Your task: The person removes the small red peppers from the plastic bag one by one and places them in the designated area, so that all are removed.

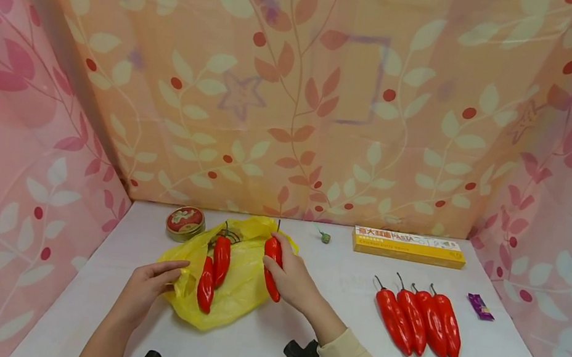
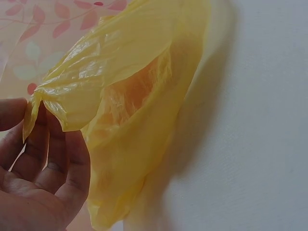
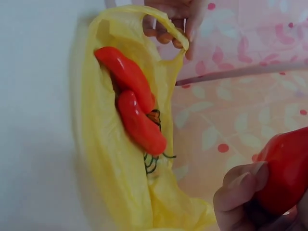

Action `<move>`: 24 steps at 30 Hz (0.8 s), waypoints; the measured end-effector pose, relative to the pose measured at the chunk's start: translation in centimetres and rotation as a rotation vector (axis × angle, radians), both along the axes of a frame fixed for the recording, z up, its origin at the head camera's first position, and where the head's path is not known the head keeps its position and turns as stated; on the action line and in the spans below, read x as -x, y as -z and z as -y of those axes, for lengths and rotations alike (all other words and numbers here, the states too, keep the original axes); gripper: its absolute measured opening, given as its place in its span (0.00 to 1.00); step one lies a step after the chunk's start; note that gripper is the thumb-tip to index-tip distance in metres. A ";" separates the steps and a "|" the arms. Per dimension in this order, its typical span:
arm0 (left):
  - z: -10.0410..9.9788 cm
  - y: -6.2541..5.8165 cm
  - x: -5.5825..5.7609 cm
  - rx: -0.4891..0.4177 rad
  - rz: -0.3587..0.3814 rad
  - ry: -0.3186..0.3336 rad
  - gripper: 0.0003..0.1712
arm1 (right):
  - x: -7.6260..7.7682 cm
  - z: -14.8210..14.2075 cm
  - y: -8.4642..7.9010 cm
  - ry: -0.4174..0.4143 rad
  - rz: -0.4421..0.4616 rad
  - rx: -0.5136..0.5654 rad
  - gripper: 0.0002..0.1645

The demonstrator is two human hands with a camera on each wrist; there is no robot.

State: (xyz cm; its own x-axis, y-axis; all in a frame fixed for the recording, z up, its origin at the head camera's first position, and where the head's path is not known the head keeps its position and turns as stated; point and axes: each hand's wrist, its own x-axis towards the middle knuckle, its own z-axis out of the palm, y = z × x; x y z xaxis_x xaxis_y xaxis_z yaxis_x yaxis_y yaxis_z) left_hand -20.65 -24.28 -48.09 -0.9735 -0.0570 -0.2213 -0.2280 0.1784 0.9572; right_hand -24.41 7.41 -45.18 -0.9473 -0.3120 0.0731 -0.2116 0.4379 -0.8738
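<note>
A yellow plastic bag [image 1: 239, 296] lies on the white table with two red chili peppers [image 1: 220, 262] on it, their dark stems toward the back. My left hand [image 1: 148, 284] pinches the bag's edge at its left side; in the left wrist view the thumb and fingers [image 2: 57, 163] hold a fold of the plastic. In my right hand [image 1: 295, 277] is another red chili pepper [image 1: 272, 267], gripped over the bag's right part. The right wrist view shows this held pepper [image 3: 284, 171] at the lower right, apart from the two peppers [image 3: 130, 77] in the bag.
Several red chili peppers [image 1: 417, 324] lie in a row at the right. Behind them is a yellow pasta box [image 1: 410, 248]; a purple wrapped sweet [image 1: 480, 307] lies farther right. A round red-lidded tin [image 1: 186, 223] stands behind the bag, and a small green item [image 1: 325, 237] lies at the back.
</note>
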 end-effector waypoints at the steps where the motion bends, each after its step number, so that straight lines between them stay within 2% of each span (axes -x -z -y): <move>1: 0.0 0.0 0.0 0.000 -0.002 0.001 0.22 | -0.1 -0.3 0.2 0.002 0.007 0.004 0.39; 13: -0.2 0.3 0.3 0.006 0.011 -0.006 0.21 | -1.9 -5.4 1.9 0.133 0.059 0.050 0.38; 24: -0.3 0.6 0.4 0.001 0.020 -0.002 0.21 | -4.0 -9.9 3.0 0.309 0.047 -0.075 0.42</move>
